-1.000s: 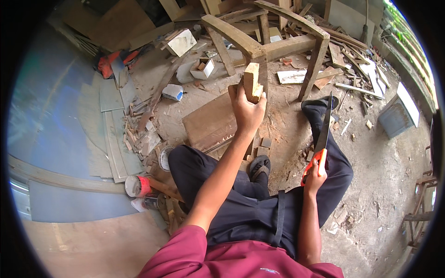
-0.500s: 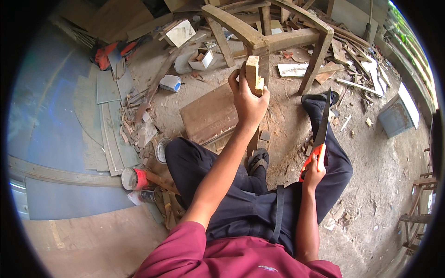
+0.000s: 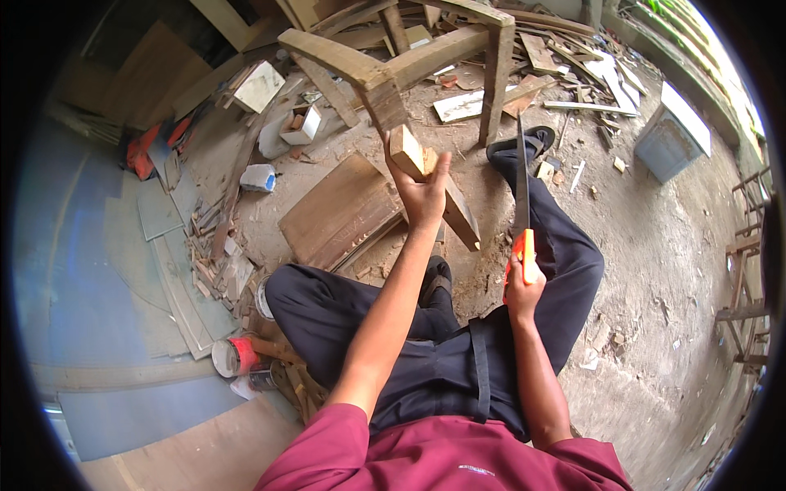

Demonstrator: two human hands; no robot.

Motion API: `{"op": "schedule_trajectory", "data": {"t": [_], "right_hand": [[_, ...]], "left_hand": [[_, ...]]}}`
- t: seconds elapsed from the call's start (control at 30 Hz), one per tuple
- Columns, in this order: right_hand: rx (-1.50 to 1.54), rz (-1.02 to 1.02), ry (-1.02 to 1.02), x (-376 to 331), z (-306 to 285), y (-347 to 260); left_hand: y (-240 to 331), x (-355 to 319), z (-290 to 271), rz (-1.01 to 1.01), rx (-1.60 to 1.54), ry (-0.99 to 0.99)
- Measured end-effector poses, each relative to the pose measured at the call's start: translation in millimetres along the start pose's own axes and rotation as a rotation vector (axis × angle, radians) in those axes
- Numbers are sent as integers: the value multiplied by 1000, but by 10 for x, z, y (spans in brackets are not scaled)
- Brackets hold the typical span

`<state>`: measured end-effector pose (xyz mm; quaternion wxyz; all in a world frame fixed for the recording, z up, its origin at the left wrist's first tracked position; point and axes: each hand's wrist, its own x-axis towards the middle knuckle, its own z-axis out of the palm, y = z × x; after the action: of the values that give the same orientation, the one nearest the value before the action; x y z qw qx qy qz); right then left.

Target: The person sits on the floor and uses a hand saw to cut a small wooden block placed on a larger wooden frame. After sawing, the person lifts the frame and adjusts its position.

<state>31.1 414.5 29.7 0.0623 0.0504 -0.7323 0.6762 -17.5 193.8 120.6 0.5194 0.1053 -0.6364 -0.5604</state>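
My left hand is closed around a wooden piece with a stepped, pale cut end. Below the hand a length of wood slants down. I cannot tell whether that is the held piece or the leg of the wooden frame behind it. The wooden frame, like a chair or stool frame, stands just beyond. My right hand grips the orange handle of a handsaw, its blade pointing away from me, above my right leg. Saw and wood are apart.
A brown wooden board lies on the floor ahead of my left knee. Wood scraps are heaped at the far right, near a grey bin. A red can stands at my left beside sheet panels.
My view has turned, so the scene sits further left. My left hand has come lower, and the held wood has tilted. The saw blade now points straighter ahead.
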Motion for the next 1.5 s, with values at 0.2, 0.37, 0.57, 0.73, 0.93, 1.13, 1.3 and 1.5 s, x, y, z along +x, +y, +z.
{"op": "schedule_trajectory", "data": {"t": [0.2, 0.37, 0.57, 0.73, 0.93, 1.13, 1.3, 1.5], "right_hand": [[-21, 37, -69, -59, -15, -25], [23, 7, -103, -115, -63, -393], [42, -76, -198, -101, -84, -1024], [53, -55, -275, -85, -22, -1169], [3, -50, -301, -9, 20, -1176], [7, 100, -392, -28, -132, -1194], [38, 35, -350, -59, -165, -1240], [16, 80, -417, 28, -176, -1407]], "left_hand": [[-443, -69, 34, -88, 21, -116], [-390, 162, 230, 11, 94, -170], [-615, 245, 233, -170, 71, -314], [-631, 229, 314, -246, 37, -310], [-543, 418, 573, -315, 154, -149], [-731, 376, 692, -237, 157, 124], [-882, 496, 747, -285, 238, 163], [-973, 594, 714, -246, 195, 194]]}}
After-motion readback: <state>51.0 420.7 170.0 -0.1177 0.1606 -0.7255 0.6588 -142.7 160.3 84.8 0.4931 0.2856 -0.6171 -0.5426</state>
